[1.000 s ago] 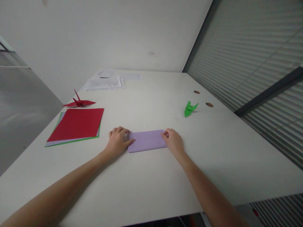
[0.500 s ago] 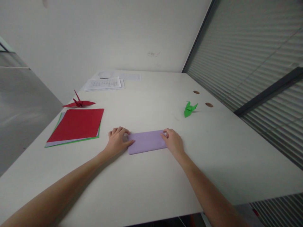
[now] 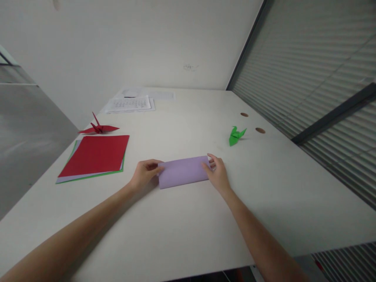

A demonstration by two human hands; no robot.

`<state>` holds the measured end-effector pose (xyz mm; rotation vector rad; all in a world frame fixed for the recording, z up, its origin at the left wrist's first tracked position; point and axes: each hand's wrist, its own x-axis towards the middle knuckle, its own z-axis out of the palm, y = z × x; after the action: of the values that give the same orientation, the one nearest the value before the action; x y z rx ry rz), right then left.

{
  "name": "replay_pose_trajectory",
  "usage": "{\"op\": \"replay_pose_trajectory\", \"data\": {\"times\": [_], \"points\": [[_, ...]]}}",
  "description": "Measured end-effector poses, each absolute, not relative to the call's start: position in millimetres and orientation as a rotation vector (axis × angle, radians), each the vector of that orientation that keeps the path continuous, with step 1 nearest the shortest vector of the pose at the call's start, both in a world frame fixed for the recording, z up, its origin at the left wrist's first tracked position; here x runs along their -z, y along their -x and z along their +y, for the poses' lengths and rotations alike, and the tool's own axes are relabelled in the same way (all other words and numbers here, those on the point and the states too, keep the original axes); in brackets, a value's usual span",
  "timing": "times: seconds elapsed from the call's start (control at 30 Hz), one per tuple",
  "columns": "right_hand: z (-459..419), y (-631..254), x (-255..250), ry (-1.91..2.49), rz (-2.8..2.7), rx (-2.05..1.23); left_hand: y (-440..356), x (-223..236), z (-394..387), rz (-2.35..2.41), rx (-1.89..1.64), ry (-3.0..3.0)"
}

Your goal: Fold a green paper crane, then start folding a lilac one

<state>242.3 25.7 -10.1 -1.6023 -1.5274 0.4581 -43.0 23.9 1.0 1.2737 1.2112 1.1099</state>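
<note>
Purple paper (image 3: pixel 183 172): located at the near-middle part of the white bench (image 3: pixel 182 227), between both hands, with the long sides running from left to right and the right end set slightly higher in view. Clamped by the left hand (image 3: pixel 142 174) at the left end, with the thumb over the face and the fingers behind the upper corner. Held by the right hand (image 3: pixel 219 176) at the right end, with the thumb on the face, the forefinger spread away from the thumb at the upper corner and the other fingers curled by the edge. Cannot tell how firmly gripped.

Noted on the left side: a red sheet (image 3: pixel 96 154), laid over a pale purple sheet (image 3: pixel 63 179) and a green sheet (image 3: pixel 123 161), both exposed at the borders. Just beyond, a red paper crane (image 3: pixel 99 128) with wings spread. Farther back, papers with writing (image 3: pixel 129 103), overlapping. Noted on the right side: a green paper crane (image 3: pixel 235 136), near two round holes (image 3: pixel 260 130) in the bench. Alongside, window blinds (image 3: pixel 293 70).
</note>
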Motion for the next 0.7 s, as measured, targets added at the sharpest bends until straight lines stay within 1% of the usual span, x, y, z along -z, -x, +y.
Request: {"op": "replay_pose_trajectory", "data": {"times": [0.13,0.3,0.47,0.7], "points": [[29.0,-242.8,7.6,1.448,-1.311,-0.8,39.5,-3.8,21.4,1.176,-1.127,-1.178],[27.3,-240.3,-1.4,1.311,-1.103,-1.006,36.2,-11.4,18.3,1.183,-1.135,-1.178],[28.4,-241.8,-2.6,1.319,-1.058,-1.072,35.3,-13.9,18.0,1.183,-1.14,-1.146],[27.2,-242.4,-1.8,1.279,-1.114,-1.015,33.9,-13.8,16.5,1.094,-1.197,-0.906]]}}
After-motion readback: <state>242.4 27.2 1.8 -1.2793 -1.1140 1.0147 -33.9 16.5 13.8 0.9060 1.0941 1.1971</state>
